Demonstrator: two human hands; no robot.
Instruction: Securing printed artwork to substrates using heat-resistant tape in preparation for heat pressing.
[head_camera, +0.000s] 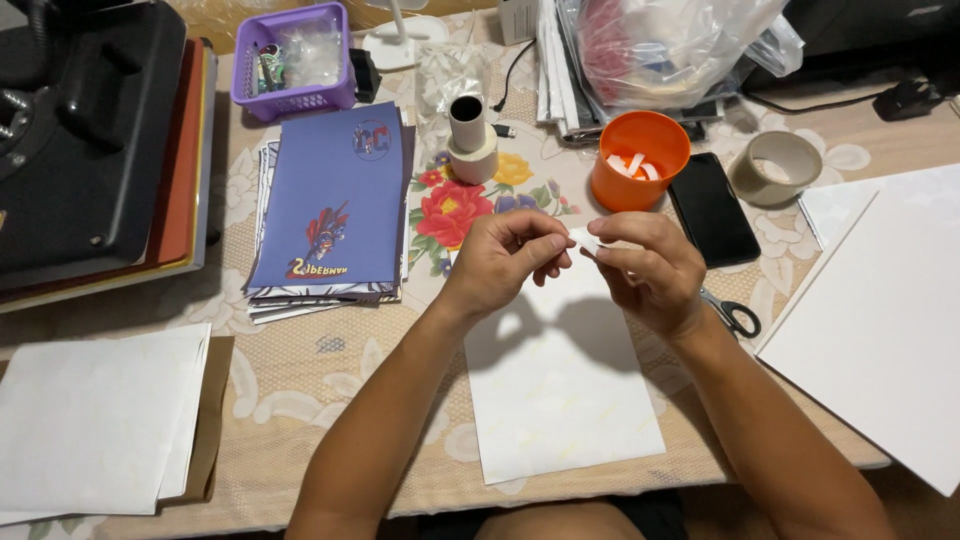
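A small white strip (583, 238), short and pale, is seen at centre frame, pinched between both hands above a white sheet (560, 385) that lies flat on the tabletop (300, 380). Detail of the strip's surface cannot be made out.

Left hand (505, 260): fingers curled nearly closed, thumb and fingertips gripping the strip's left end. Right hand (650, 272): likewise curled, thumb and forefinger closed on the strip's right end. Shadows of both hands are cast on the sheet below.

Surface, left to right: a black press machine (85, 130) at upper left; a stack of white papers (95, 420) at lower left; a purple basket (293, 62) at the top; a pile of blue printed sheets (335, 210) beneath it; a tape roll with cardboard core (470, 140); an orange cup (638, 160) holding white scraps; a black phone (712, 208) just beside the cup; scissors (733, 315) near the right wrist; a wide tape roll (776, 166); a large white board (885, 320) at the right edge. The tabletop is covered by a floral cloth under lace.
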